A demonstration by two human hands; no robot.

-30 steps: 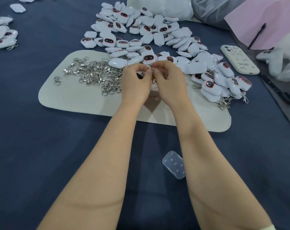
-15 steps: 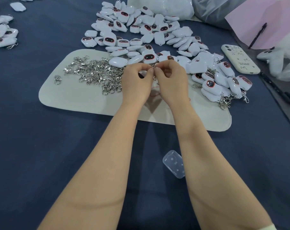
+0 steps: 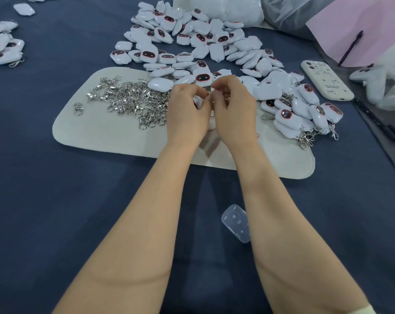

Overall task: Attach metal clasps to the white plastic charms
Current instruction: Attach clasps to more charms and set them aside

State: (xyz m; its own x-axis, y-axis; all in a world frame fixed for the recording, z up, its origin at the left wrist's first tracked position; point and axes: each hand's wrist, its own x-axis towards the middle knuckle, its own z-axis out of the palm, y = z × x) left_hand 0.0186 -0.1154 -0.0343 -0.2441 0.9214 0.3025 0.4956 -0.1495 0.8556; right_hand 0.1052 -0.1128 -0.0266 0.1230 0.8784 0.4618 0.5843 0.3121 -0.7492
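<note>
Head view: our left hand point(image 3: 187, 112) and right hand point(image 3: 236, 109) meet, fingers curled, pinching a glossy white charm point(image 3: 198, 103) and a thin metal clasp point(image 3: 211, 93) between them. Left of them, shiny clasps point(image 3: 133, 98) tangle on a felt mat point(image 3: 101, 134); the phone point(image 3: 326, 80), rightward, bears print too small to read.

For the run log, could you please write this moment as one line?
left hand holds charm | right hand pinches clasp | both over mat

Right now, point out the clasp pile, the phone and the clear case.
clasp pile point(image 3: 133, 99), head view, heap's middle
phone point(image 3: 326, 80), head view, its back
clear case point(image 3: 236, 223), head view, its middle
</note>
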